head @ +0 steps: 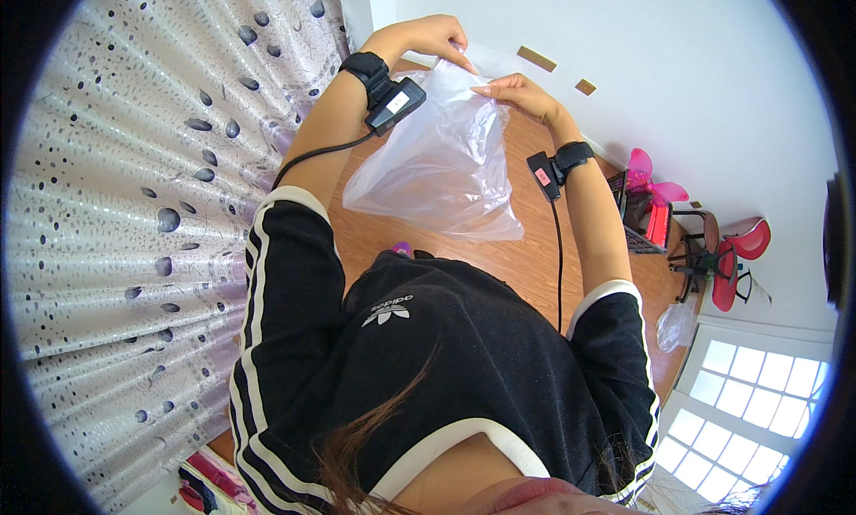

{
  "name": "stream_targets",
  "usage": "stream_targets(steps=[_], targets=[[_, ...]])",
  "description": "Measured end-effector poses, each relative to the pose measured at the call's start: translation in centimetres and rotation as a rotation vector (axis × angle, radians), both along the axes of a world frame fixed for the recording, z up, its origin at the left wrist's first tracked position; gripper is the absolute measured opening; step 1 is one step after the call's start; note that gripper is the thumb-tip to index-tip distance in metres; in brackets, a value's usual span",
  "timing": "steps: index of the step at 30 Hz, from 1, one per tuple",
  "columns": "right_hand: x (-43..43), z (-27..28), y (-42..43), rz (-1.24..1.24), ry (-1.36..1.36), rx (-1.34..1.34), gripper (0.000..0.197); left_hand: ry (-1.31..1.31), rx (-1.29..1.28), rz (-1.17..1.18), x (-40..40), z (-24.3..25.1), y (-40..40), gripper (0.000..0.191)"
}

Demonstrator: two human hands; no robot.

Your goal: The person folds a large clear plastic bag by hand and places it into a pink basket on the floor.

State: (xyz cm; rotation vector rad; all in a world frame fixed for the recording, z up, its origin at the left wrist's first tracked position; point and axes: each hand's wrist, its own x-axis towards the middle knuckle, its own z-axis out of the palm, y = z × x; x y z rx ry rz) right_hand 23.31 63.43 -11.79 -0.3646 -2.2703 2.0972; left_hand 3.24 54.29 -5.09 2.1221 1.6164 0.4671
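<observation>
A translucent white plastic bag [448,160] hangs in front of me, wide at its lower end and gathered towards the top. My left hand [436,39] pinches its upper edge between thumb and fingers. Close by on the right, my right hand [520,95] grips the same edge, also with thumb and fingertips. Creases run down the film from both holds. Whether the bag has anything inside I cannot tell. Each wrist carries a black strap with a small box, the left box [396,106] and the right box [545,175], and a cable trails from each.
A patterned curtain [167,200] hangs close on the left. Wood flooring [535,267] lies below. To the right stand a black crate [647,247] with pink items, a red swivel chair [725,274] and another plastic bag [676,328]. A white wall [635,53] rises beyond.
</observation>
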Motion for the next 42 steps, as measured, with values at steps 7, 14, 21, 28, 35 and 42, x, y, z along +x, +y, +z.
stream_targets(steps=[7, 14, 21, 28, 35, 42], targets=[[-0.9, -0.6, 0.7, -0.086, 0.037, 0.065, 0.023, 0.067, 0.009, 0.002, 1.1, -0.2, 0.0, 0.041], [-1.6, -0.3, 0.7, -0.142, 0.027, 0.047, 0.018, 0.043, -0.150, 0.109, 4.5, -0.8, 0.0, 0.053], [-1.7, 0.3, 0.3, -0.204, 0.042, -0.027, 0.016, 0.134, -0.030, 0.071, 4.0, -2.0, 0.9, 0.047], [-1.1, -0.5, 1.3, -0.216, -0.006, -0.156, 0.022, 0.111, 0.067, -0.041, 3.4, -0.9, 1.1, 0.042], [1.5, 0.1, 0.0, -0.243, 0.079, -0.349, 0.031, -0.021, 0.184, -0.105, 0.8, 0.0, 1.5, 0.036], [4.3, -7.3, 3.3, -0.399, -0.290, -0.174, 0.038, -0.303, 0.104, 0.027, -0.7, 2.3, 1.0, 0.030]])
